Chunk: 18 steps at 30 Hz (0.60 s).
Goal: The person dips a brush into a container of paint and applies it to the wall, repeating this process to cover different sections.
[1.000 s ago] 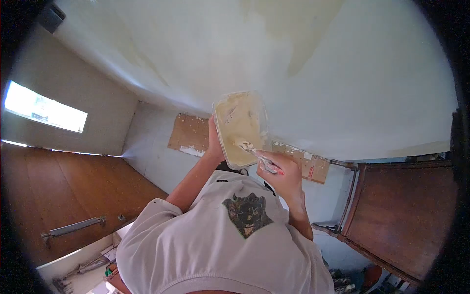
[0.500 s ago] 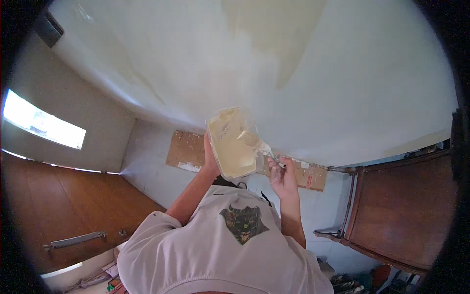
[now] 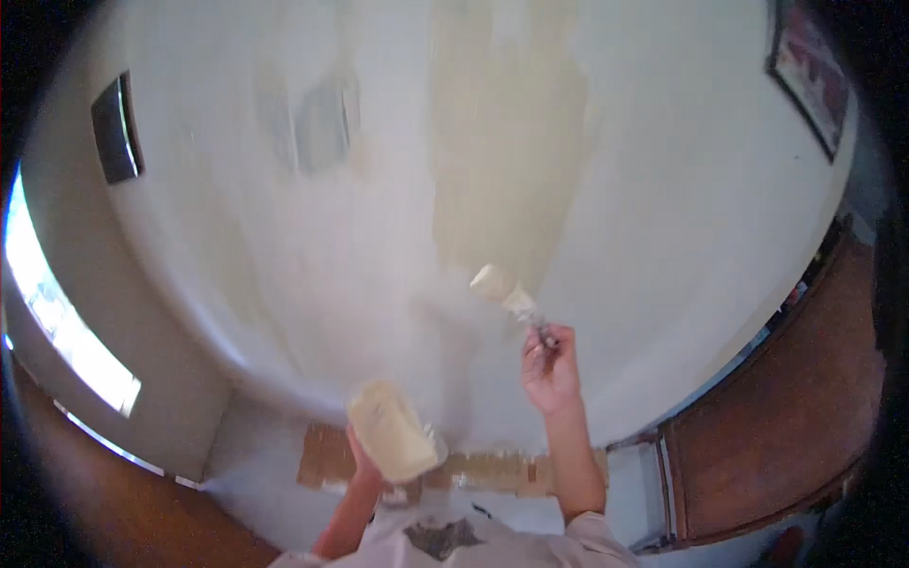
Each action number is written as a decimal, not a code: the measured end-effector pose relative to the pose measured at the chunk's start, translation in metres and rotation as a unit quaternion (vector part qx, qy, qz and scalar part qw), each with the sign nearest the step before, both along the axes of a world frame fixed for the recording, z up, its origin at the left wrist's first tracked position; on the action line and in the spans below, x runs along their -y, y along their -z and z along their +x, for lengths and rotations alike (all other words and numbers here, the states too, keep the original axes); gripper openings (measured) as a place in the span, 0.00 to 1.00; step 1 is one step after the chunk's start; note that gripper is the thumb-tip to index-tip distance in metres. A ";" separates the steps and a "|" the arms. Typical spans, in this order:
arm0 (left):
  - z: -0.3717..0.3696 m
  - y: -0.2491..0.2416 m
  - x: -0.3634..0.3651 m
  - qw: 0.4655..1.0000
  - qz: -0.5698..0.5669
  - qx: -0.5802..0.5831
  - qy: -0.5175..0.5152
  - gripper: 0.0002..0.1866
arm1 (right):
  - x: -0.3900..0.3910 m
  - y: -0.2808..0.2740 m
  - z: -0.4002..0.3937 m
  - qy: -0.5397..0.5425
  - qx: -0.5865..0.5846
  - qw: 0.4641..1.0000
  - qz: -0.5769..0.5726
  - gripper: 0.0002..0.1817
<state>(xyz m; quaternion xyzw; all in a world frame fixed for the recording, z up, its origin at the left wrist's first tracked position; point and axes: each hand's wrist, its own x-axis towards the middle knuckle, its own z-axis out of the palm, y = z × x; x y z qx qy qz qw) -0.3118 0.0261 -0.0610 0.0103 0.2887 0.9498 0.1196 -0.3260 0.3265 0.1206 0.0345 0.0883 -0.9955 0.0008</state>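
My right hand (image 3: 552, 371) is closed round the handle of a paint brush (image 3: 507, 292), whose bristles are coated in cream paint and point up and left in front of the wall. Lower and to the left, my left hand (image 3: 365, 462) holds a clear plastic tub (image 3: 394, 434) of cream paint by its left side. The tub is slightly blurred. Behind both hands rises a pale wall (image 3: 379, 246) with a darker beige painted patch (image 3: 507, 151) at upper centre.
Cardboard (image 3: 327, 454) lies on the floor along the wall's foot. A brown wooden piece of furniture (image 3: 776, 407) stands at the right. A framed picture (image 3: 812, 80) hangs upper right, a dark box (image 3: 116, 131) upper left. A bright window (image 3: 62, 308) is at the left.
The view has tilted up to the wall. My right hand has raised the brush out of the tub, its bristles now loaded. The tub in my left hand sits lower and further left in view.
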 end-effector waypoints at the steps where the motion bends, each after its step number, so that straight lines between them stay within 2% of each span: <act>1: -0.001 0.000 0.007 1.000 -0.007 -0.008 -0.004 0.38 | -0.005 -0.037 -0.005 0.064 0.014 0.997 0.028 0.08; 3: 0.005 -0.015 0.009 1.000 0.025 -0.001 0.011 0.39 | -0.027 -0.092 -0.022 0.237 -0.094 0.953 0.164 0.08; 5: 0.009 -0.027 0.022 0.999 0.045 -0.001 0.019 0.39 | -0.044 -0.153 -0.036 0.310 -0.211 0.863 0.338 0.11; 8: -0.005 -0.009 0.034 1.000 -0.003 -0.020 0.004 0.39 | -0.061 -0.248 -0.041 0.436 -0.219 0.686 0.540 0.13; 11: 0.015 -0.056 0.015 0.999 0.044 0.028 0.007 0.37 | -0.093 -0.315 -0.060 0.488 -0.191 0.512 0.681 0.15; 13: 0.017 -0.061 0.025 0.997 0.057 0.043 0.021 0.37 | -0.088 -0.353 -0.065 0.495 -0.148 0.354 0.779 0.14; 16: 0.017 -0.062 0.035 0.998 0.047 0.001 0.035 0.38 | -0.069 -0.384 -0.056 0.487 -0.059 0.264 0.830 0.14; 18: 0.010 -0.049 0.051 0.998 0.037 -0.028 0.031 0.39 | -0.060 -0.391 -0.063 0.515 -0.097 0.260 0.811 0.14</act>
